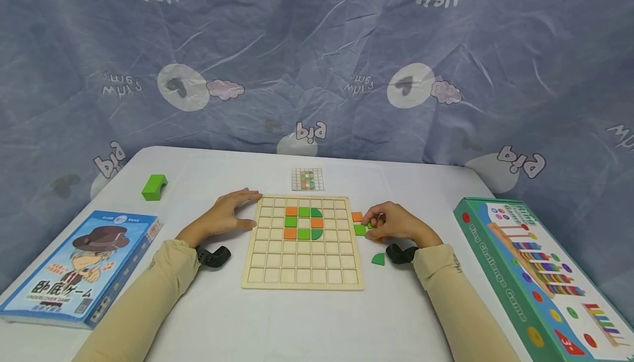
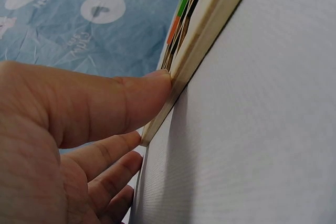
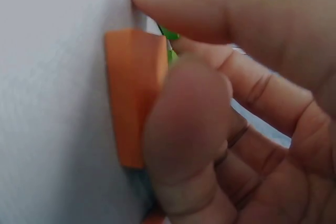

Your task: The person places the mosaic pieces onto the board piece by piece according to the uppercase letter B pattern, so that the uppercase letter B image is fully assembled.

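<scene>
My left hand (image 1: 225, 214) rests at the left side of a wooden grid board (image 1: 302, 278). Its thumb (image 2: 123, 103) touches the board's edge and its straight fingers reach toward the far corner. Orange and green tiles, two of them dark green quarter-rounds (image 1: 317, 234), form a block in the board's cells. Right of the board, my right hand (image 1: 400, 223) is bent over loose tiles, with an orange tile (image 1: 357, 217) and a green tile (image 1: 360, 230) showing beside its fingertips. Another orange tile (image 3: 123, 98) lies against a curled fingertip; whether it is gripped is hidden.
A pattern card (image 1: 307, 179) lies behind the board. A loose green quarter-round (image 1: 378, 259) sits near the right wrist. At left are a green arched block (image 1: 154, 187) and a blue game box (image 1: 84, 268); a Ring Challenge Game box (image 1: 540, 279) stands at right.
</scene>
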Demonstrator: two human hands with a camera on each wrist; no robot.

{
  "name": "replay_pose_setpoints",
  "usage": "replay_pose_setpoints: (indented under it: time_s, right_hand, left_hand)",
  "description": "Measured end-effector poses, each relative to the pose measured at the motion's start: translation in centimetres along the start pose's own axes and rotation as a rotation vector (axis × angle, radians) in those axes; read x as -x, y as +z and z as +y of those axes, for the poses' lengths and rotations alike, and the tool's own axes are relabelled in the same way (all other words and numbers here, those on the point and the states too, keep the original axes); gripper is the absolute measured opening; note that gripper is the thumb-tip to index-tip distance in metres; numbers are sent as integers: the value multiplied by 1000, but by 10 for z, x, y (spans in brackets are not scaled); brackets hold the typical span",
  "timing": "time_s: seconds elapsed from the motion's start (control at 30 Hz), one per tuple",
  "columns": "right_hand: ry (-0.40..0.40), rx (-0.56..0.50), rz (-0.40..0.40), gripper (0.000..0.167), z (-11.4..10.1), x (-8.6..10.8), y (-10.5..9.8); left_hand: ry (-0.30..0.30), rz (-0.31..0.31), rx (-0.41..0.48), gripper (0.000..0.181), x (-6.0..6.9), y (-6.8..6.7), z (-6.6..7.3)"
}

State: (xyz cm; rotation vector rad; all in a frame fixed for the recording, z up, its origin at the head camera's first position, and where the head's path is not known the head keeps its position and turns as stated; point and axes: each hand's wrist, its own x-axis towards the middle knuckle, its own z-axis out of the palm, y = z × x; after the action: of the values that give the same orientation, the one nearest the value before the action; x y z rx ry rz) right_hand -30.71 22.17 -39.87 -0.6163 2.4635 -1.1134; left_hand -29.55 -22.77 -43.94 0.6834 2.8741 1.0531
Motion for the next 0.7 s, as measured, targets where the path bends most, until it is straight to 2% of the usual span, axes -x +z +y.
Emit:
replay_pose_setpoints:
  time_s: [0.33, 0.53, 0.7]
  right_hand:
    - [-37, -3, 28, 22, -13, 2, -2]
    - [-4, -145, 18, 27, -27, 0, 4]
    - [9, -267, 23, 30, -35, -5, 17]
  left_hand:
    - [7, 8, 8, 77, 1, -1, 4]
    - [3, 1, 11, 77, 1, -1, 3]
    - [2, -6, 14, 78, 1, 0, 1]
